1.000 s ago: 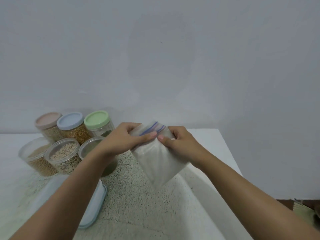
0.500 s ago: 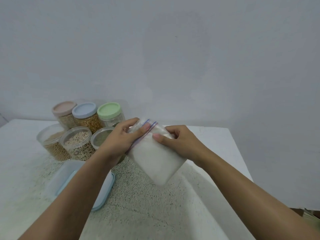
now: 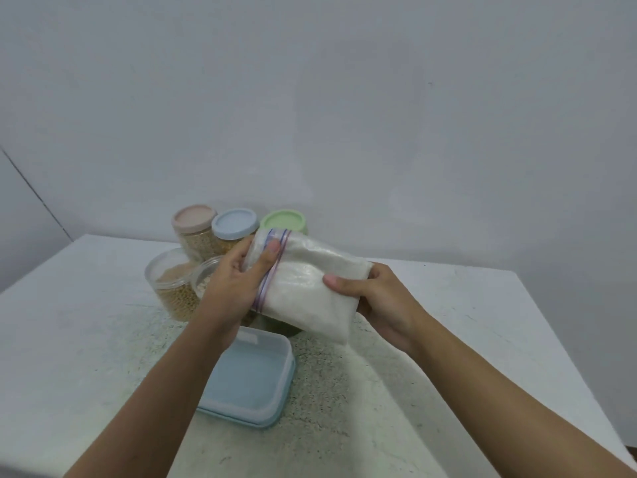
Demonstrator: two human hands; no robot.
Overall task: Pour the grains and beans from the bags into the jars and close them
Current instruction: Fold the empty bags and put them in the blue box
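Holding a clear zip-top plastic bag of white grains (image 3: 306, 288) tilted between our hands. Left hand (image 3: 234, 284) curls round the zip end, thumb across the stripe; right hand (image 3: 379, 305) grips the bottom end. We note an open clear plastic jar of beans (image 3: 172, 284) just beyond the left hand, and a pale-blue rectangular lidded box (image 3: 248, 377) beneath the left wrist.

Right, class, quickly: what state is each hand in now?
Left hand: closed, pinching the zip end of the clear plastic bag of white grains.
Right hand: closed, holding the same bag's bottom end.
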